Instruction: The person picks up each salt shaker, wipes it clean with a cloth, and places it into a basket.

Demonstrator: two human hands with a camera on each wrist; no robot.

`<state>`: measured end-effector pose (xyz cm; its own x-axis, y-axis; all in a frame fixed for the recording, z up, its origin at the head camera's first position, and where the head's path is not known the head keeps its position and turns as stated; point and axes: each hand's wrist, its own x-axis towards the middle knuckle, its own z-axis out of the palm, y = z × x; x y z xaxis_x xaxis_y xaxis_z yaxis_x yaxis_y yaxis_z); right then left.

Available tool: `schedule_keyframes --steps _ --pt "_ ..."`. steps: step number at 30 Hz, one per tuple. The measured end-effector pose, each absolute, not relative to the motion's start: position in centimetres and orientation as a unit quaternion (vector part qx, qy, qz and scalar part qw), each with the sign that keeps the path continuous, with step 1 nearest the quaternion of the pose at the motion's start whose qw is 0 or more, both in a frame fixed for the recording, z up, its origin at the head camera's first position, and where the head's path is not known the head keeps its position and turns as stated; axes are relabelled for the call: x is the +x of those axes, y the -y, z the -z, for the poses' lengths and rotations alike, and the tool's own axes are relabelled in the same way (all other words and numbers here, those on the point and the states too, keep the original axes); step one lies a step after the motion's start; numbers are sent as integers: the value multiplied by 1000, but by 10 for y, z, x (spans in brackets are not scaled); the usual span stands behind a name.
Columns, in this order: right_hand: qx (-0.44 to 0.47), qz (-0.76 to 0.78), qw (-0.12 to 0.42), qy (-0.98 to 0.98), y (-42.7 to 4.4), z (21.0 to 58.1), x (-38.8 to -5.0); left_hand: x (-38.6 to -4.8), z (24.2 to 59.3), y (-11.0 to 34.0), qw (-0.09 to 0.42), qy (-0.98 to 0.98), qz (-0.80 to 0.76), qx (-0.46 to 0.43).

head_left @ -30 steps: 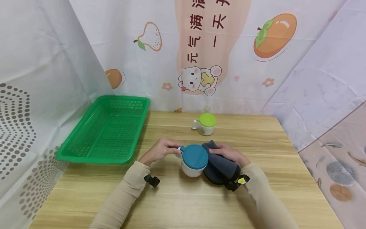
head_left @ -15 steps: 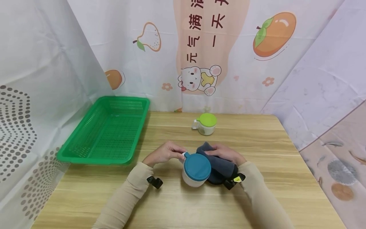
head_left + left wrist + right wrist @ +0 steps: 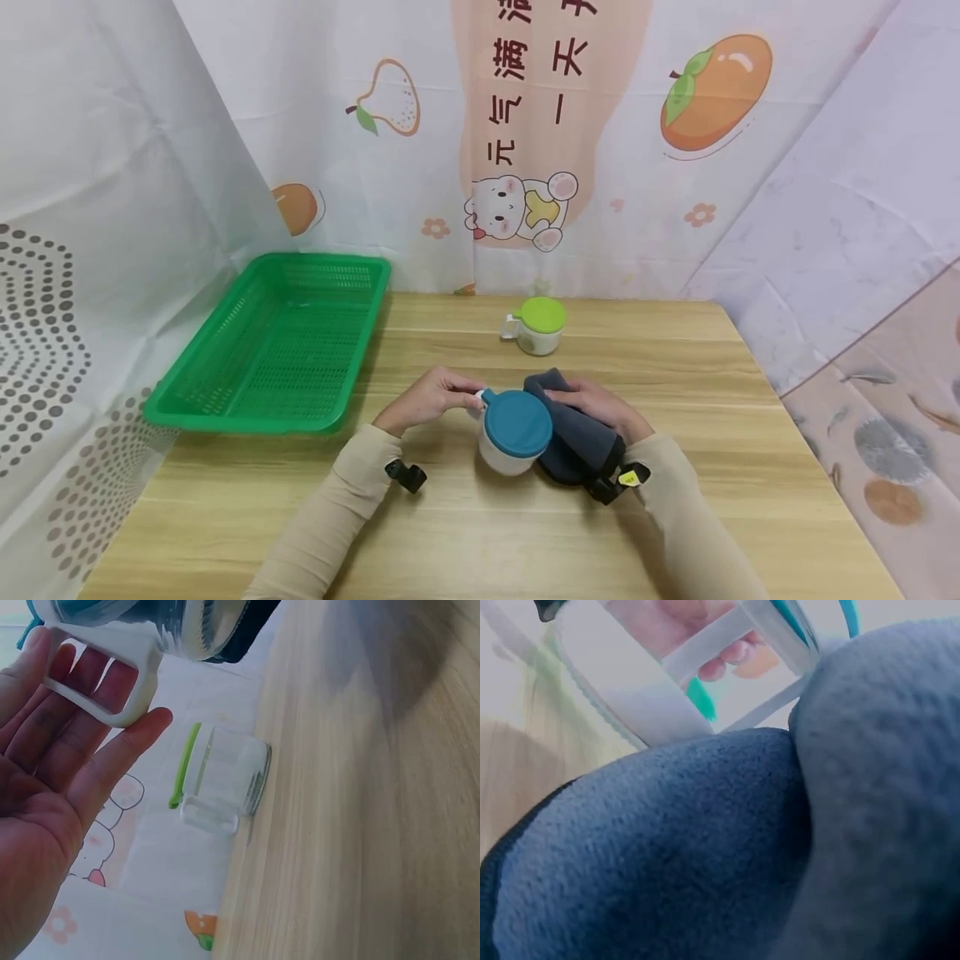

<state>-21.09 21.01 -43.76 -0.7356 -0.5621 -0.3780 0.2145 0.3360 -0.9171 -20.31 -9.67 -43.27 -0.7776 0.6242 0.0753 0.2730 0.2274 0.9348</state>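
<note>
My left hand [image 3: 432, 401] pinches the white handle [image 3: 142, 686] of a small lidded jar [image 3: 506, 457], clear-sided with a blue lid [image 3: 518, 423]. The jar is held tilted above the table, its lid facing up toward the head camera. On its right side, my right hand [image 3: 600, 406] grips a dark grey cloth [image 3: 581, 437] that lies against the jar's wall. In the right wrist view the cloth [image 3: 667, 840] fills most of the picture and hides the right fingers. Behind both hands stands a similar jar [image 3: 538, 342] with a green lid [image 3: 543, 314].
A green plastic basket [image 3: 243, 421] with mesh sides sits at the left of the wooden table [image 3: 480, 542]. Printed curtains [image 3: 622, 225] rise along the table's back edge and at both sides.
Both hands, the jar and the cloth shifted toward the person, then slightly back away. The cloth moved against the jar's side. The green-lidded jar and the basket stayed put.
</note>
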Motion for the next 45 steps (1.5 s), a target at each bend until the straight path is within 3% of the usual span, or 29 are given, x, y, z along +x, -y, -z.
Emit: schedule_keyframes --steps 20,29,39,45 --pt "-73 599 305 -737 -212 438 -208 -208 439 102 91 -796 -578 154" --pt "-58 646 296 -701 -207 437 -205 -209 444 101 50 -780 -602 165" --pt "-89 562 269 -777 -209 435 -205 -206 446 104 84 -758 -613 208" --pt "-123 534 285 -787 -212 434 -210 -205 445 103 104 -751 -609 233"
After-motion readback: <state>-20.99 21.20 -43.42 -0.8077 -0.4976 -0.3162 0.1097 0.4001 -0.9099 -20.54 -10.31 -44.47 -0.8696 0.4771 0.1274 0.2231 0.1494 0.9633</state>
